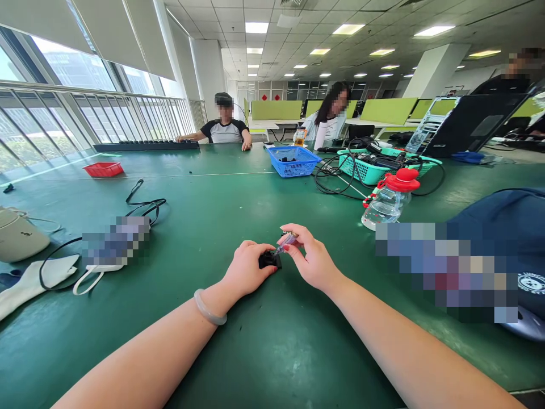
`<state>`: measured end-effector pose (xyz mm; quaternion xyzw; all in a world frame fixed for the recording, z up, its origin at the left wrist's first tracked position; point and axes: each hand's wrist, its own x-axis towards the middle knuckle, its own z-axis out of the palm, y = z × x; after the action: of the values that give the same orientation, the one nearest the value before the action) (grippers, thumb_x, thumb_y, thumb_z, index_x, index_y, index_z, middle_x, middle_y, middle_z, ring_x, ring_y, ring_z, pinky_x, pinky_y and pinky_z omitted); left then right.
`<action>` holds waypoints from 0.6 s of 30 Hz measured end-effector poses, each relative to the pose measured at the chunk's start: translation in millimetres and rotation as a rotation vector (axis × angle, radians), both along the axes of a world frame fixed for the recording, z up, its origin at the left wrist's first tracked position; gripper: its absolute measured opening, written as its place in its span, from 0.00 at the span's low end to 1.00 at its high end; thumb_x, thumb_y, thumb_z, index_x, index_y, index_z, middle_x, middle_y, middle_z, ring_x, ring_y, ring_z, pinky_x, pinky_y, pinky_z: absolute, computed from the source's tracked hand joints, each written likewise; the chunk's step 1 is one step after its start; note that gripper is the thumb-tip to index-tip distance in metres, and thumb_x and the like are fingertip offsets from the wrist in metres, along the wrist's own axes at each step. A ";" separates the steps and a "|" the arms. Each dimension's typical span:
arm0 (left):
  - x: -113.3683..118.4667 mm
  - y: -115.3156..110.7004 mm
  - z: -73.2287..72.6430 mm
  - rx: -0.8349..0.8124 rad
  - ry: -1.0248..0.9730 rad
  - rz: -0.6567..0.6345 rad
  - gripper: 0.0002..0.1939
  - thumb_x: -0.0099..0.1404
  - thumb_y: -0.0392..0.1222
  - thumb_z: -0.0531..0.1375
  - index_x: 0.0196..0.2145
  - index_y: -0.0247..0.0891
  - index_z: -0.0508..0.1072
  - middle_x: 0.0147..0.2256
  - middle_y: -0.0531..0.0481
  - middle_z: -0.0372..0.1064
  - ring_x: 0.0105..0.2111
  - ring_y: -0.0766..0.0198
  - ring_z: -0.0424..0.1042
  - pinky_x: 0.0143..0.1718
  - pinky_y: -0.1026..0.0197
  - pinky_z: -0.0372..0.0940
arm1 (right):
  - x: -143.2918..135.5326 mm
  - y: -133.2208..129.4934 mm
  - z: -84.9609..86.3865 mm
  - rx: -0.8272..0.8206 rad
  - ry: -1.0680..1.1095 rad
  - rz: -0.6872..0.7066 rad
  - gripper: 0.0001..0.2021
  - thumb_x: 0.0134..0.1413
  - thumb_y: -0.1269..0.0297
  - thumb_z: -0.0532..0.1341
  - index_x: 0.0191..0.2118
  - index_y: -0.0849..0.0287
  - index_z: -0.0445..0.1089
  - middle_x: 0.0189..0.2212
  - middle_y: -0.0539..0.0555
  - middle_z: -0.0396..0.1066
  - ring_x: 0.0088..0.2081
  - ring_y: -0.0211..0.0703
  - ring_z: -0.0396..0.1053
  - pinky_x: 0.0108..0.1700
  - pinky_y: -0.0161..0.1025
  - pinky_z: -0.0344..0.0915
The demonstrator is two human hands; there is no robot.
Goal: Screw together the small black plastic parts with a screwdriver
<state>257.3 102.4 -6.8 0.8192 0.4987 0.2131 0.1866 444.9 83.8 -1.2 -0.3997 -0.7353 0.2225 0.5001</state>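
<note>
In the middle of the green table, my left hand [249,266] is closed around a small black block-like part [269,260], thumb and fingers on its sides. A pale bracelet [208,308] circles the left wrist. My right hand [313,255] pinches a slim, see-through purplish tool [287,241] between thumb and fingers. The tool slants down to the left, and its lower end meets or hovers right at the black part; I cannot tell which. Fingers cover much of both things.
A clear bottle with a red lid [387,199] and a dark blue bag [502,221] lie to the right. Further back are a blue basket [293,165], a green basket with cables [361,170] and a red tray [104,169]. Two people [225,128] sit across the table [204,210].
</note>
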 end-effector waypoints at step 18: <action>1.9 -0.4 3.2 -0.043 0.018 0.025 0.22 0.59 0.39 0.67 0.52 0.43 0.76 0.46 0.45 0.76 0.54 0.49 0.67 0.59 0.46 0.63 | 8.8 11.8 -10.5 0.033 0.133 -0.106 0.15 0.63 0.66 0.53 0.54 0.52 0.56 0.35 0.52 0.74 0.29 0.39 0.70 0.35 0.41 0.70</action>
<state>259.2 102.0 -3.6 0.8106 0.5150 0.1972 0.1972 453.6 95.6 -11.7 -0.4142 -0.6817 0.2097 0.5655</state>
